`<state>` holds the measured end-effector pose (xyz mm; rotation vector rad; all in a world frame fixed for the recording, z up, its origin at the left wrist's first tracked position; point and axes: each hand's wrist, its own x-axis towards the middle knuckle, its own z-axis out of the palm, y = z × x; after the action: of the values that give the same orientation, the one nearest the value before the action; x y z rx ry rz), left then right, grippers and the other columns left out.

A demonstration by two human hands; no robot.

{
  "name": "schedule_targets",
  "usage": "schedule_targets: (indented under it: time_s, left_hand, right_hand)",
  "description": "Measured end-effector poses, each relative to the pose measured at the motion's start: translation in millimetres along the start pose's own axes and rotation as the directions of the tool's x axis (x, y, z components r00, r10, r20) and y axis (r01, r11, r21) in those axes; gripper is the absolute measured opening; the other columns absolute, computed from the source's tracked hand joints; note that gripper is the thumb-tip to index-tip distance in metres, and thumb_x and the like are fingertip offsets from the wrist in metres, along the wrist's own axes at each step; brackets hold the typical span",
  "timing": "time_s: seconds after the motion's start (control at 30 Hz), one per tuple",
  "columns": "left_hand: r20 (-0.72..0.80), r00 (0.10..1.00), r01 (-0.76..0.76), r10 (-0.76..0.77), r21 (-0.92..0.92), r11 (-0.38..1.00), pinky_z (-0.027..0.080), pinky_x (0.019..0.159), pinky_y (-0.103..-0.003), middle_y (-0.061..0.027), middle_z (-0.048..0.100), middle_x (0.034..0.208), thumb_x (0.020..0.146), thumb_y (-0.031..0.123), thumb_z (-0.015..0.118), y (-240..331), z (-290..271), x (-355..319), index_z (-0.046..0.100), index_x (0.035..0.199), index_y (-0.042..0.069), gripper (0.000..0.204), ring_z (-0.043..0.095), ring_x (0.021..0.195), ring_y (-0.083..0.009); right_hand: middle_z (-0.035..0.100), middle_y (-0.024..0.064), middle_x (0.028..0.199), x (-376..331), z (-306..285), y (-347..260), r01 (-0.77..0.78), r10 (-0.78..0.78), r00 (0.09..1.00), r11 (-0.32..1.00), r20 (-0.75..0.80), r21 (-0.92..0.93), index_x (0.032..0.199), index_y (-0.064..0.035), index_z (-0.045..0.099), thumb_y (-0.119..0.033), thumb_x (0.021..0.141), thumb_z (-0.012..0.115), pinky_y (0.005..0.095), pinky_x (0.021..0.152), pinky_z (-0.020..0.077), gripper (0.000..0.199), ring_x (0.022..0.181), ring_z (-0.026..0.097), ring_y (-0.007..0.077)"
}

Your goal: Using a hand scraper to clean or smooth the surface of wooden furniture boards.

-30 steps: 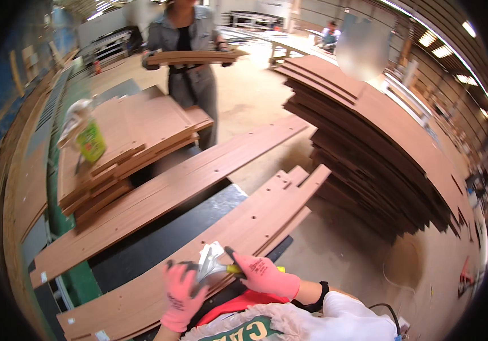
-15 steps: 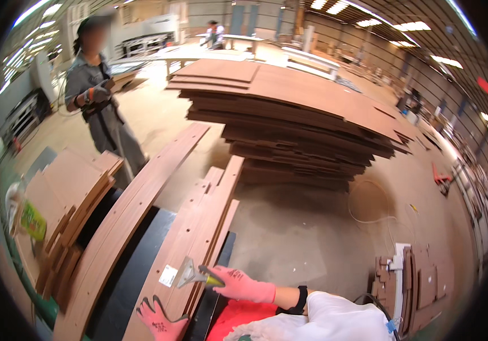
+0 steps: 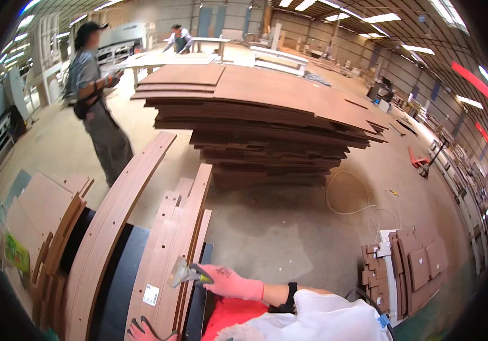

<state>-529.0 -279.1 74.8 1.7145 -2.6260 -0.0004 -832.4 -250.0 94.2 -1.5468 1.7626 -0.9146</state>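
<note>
My right hand (image 3: 230,282), in a pink glove, grips a metal scraper (image 3: 184,274) whose blade rests on the near stack of brown wooden panels (image 3: 170,250). My left hand (image 3: 147,331), also gloved, lies flat on the same stack at the bottom edge of the view, fingers spread. A small white label (image 3: 151,295) sits on the top panel between the two hands. A long curved brown panel (image 3: 113,227) lies to the left of the stack on a black work surface (image 3: 116,284).
A tall pile of large brown boards (image 3: 267,113) stands ahead. A person in grey (image 3: 93,96) stands at the left; another person works at a far table (image 3: 181,40). More panels (image 3: 45,216) lie left, small pieces (image 3: 409,267) right, a hose (image 3: 352,199) on the floor.
The view has swung to the right, bringing the big board pile to the centre. My right hand keeps hold of the scraper on the panel stack; my left hand has slid lower.
</note>
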Motion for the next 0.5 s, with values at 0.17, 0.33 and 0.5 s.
schedule_targets:
  time_s: [0.17,0.33,0.5]
  left_hand:
    - [0.093,0.969,0.247,-0.23,-0.452,0.857,0.012,0.109,-0.053,-0.0241,0.037,0.128,0.057,0.044,0.076,-11,20,7,0.038,0.129,-0.002,0.093,0.03,0.124,-0.0395]
    - [-0.127,0.936,0.271,-0.327,-0.331,0.904,0.015,0.108,-0.053,-0.0218,0.042,0.122,0.066,0.034,0.071,20,43,34,0.042,0.127,-0.001,0.076,0.035,0.119,-0.0382]
    - [-0.177,0.922,0.281,-0.346,-0.31,0.908,0.017,0.108,-0.054,-0.0215,0.044,0.119,0.068,0.026,0.07,30,35,42,0.043,0.125,-0.001,0.069,0.037,0.117,-0.0371]
  right_hand:
    - [0.052,0.0204,0.117,30,-31,24,0.052,-0.041,0.998,0.978,0.055,-0.202,0.129,0.0005,0.038,-0.019,0.077,0.06,0.0376,0.09,0.0443,0.06,0.107,0.052,0.0341]
    - [0.053,0.0196,0.116,60,-63,39,0.035,-0.035,0.999,0.925,0.008,-0.378,0.129,0.0001,0.039,-0.019,0.075,0.063,0.0374,0.088,0.0452,0.063,0.106,0.053,0.0337]
    - [0.056,0.0145,0.109,90,-94,51,0.008,0.061,0.992,0.837,0.107,-0.547,0.126,-0.0041,0.044,-0.016,0.074,0.063,0.0369,0.081,0.0477,0.056,0.099,0.057,0.0315]
